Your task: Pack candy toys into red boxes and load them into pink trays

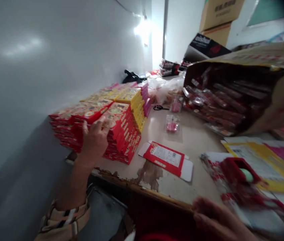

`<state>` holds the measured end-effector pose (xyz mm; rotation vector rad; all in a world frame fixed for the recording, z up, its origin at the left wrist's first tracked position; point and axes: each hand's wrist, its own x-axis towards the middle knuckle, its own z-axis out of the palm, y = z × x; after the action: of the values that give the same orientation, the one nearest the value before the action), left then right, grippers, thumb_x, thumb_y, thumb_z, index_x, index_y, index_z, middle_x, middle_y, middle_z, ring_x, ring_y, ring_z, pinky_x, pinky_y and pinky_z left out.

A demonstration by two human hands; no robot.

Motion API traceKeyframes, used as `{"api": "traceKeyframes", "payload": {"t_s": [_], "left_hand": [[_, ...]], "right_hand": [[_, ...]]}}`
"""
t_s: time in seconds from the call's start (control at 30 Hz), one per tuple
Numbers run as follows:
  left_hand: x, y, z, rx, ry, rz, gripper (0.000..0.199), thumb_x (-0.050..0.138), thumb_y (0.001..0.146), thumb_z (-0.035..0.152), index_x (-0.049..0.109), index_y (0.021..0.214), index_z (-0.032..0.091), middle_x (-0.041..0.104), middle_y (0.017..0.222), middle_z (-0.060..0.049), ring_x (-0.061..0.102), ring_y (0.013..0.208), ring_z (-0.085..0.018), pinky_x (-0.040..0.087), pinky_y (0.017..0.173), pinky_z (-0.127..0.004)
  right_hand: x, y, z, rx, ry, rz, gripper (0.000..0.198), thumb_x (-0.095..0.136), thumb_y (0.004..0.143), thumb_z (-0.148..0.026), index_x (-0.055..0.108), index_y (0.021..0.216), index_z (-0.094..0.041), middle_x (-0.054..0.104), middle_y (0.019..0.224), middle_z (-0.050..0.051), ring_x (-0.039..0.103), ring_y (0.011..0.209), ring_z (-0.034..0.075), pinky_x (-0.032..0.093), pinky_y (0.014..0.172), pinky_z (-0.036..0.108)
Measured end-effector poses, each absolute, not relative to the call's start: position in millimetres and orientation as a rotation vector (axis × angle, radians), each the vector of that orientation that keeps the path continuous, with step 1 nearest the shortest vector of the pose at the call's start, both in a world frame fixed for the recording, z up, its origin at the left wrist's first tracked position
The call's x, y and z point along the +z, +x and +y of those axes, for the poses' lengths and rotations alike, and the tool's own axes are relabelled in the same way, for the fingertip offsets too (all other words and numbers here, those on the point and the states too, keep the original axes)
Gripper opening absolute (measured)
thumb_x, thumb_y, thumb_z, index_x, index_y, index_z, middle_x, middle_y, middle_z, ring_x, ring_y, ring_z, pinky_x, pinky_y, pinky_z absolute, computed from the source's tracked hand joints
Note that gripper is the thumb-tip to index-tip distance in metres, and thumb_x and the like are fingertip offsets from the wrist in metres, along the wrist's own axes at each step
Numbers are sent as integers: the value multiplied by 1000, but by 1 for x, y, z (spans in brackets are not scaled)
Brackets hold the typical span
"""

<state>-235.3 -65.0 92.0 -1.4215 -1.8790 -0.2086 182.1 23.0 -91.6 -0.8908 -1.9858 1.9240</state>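
At the left of the head view, I see my left hand (96, 137) over the near side of the red boxes (122, 134), its fingers spread and seemingly touching the top ones; a checked cuff (66, 217) covers the forearm's lower end. The red boxes lie flat in tall piles against the wall (44, 67), with yellow boxes (132, 100) directly behind them and pink boxes (145, 93) farther back. My right hand (214, 214) is at the lower right, by the front edge of the table (197, 144); blur keeps me from telling whether its fingers meet. Between the hands, a flattened red carton (165, 157) lies near the table's worn edge, printed panel up and white flaps outspread. Beyond it are a clear packet (172, 124) with pink contents and a pair of scissors (160, 107). To the right, a large box (214, 100) lies on its side, its mouth showing many wrapped sticks (227, 97). Nearer, a red tape dispenser (239, 170) sits beside flat yellow cartons (267, 164).
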Motion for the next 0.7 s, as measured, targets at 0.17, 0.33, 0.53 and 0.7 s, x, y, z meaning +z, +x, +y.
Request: {"api": "traceKeyframes", "payload": {"t_s": [0.17, 0.33, 0.53, 0.7], "left_hand": [[77, -191, -41, -376, -1445, -1703, 54, 50, 96, 10, 55, 150, 14, 53, 151, -21, 46, 143, -41, 27, 121, -68], [1, -130, 48, -246, -2237, -1694, 57, 73, 90, 22, 57, 144, 20, 64, 135, -13, 59, 127, -31, 42, 115, -48], [-62, -136, 158, 210, -2655, -1943, 96, 97, 52, 41, 57, 134, 10, 62, 130, -16, 58, 121, -37, 48, 100, -45], [-64, -149, 185, 319, -2779, -1956, 67, 94, 51, 45, 64, 104, 15, 67, 115, -13, 60, 107, -33, 48, 91, -38]], "right_hand": [[-87, 174, 29, 1900, -936, -1694, 45, 73, 85, -65, 68, 95, -21, 67, 76, 2, 57, 71, 17, 44, 66, 29], [-95, 155, 28, 1845, -1022, -1294, 50, 71, 86, -68, 64, 94, -19, 71, 76, 3, 56, 66, 13, 42, 65, 26], [-109, 146, 28, 1973, -993, -1115, 53, 78, 80, -67, 63, 95, -19, 73, 77, 3, 58, 65, 13, 43, 64, 25], [-115, 138, 55, 1788, -1058, -1049, 58, 85, 70, -66, 66, 99, -19, 75, 89, 7, 67, 78, 19, 52, 70, 30]]}}
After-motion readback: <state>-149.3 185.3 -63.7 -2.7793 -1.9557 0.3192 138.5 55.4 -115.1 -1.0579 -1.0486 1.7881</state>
